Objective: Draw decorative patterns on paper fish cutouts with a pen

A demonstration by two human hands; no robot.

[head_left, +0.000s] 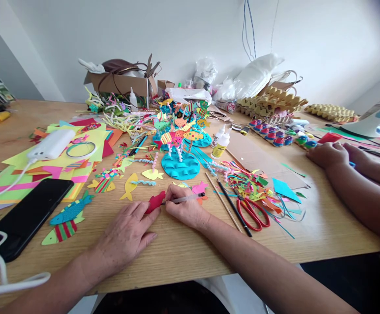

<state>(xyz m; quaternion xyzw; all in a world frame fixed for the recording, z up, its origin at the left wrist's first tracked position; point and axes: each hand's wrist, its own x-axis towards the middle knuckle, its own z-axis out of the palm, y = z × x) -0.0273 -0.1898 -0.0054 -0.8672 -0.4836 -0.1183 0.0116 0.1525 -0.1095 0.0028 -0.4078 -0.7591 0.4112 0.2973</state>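
A small red paper fish (156, 201) lies on the wooden table in front of me. My left hand (129, 231) rests flat with its fingers apart, the fingertips pressing on the fish's left side. In my right hand (186, 208) is a translucent pen (190, 197), its tip at the right part of the fish. Yellow paper fish (130, 186) and a pale yellow fish (152, 174) lie just beyond. A blue round base (180, 165) bears fish on curly stems. Blue and striped fish (71, 209) are to the left.
A black phone (29, 218) and white power bank (51, 145) lie left. Red scissors (253, 213), a black pencil (234, 207) and paper scraps (251, 183) are right. Glue bottles (220, 146) stand beyond. Another person's hands (332, 155) work at the far right.
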